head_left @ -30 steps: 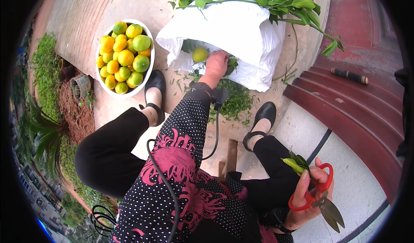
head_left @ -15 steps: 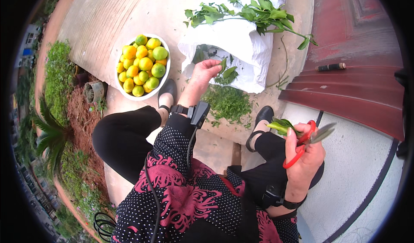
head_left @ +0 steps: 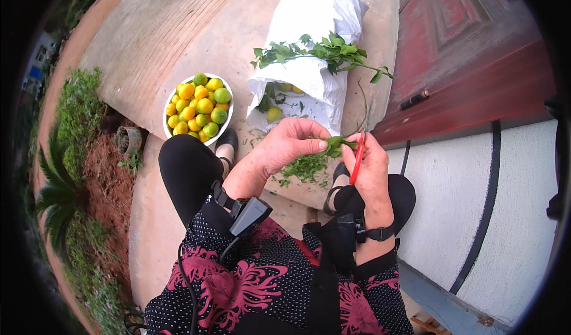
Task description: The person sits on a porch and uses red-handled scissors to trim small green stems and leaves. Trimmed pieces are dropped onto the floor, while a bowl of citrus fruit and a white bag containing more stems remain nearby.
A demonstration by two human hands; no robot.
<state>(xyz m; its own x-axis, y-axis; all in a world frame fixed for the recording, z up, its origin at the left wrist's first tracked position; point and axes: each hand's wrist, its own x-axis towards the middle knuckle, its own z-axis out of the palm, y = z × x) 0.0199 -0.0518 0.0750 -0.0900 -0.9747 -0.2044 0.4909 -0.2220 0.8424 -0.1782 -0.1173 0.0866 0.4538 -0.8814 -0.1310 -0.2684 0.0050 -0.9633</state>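
My left hand point(head_left: 288, 145) pinches green leaves point(head_left: 335, 146) in front of me, its fingertips almost meeting my right hand point(head_left: 372, 171). That hand grips red-handled scissors point(head_left: 358, 161); the blades are hard to make out. Beyond my hands lies a white woven bag point(head_left: 310, 11) with a leafy branch point(head_left: 336, 52) across it. Its open mouth shows a yellow-green fruit point(head_left: 274, 114) and loose leaves. To the left, a white bowl point(head_left: 166, 112) is heaped with several yellow and green citrus fruits point(head_left: 204, 105). Leaf clippings point(head_left: 303, 170) lie on the ground below my hands.
My knees and shoes flank the clippings on the concrete point(head_left: 146, 243). A dark red door point(head_left: 446, 26) with a dark cylindrical handle point(head_left: 413, 99) and a white wall point(head_left: 446, 204) are at right. A planting bed with red soil point(head_left: 101, 192) and a pot point(head_left: 128, 139) borders the left.
My left hand has come out from the bag's mouth with leaves and moved toward me and right. My right hand has risen leftward with the scissors to meet it. The view has shifted.
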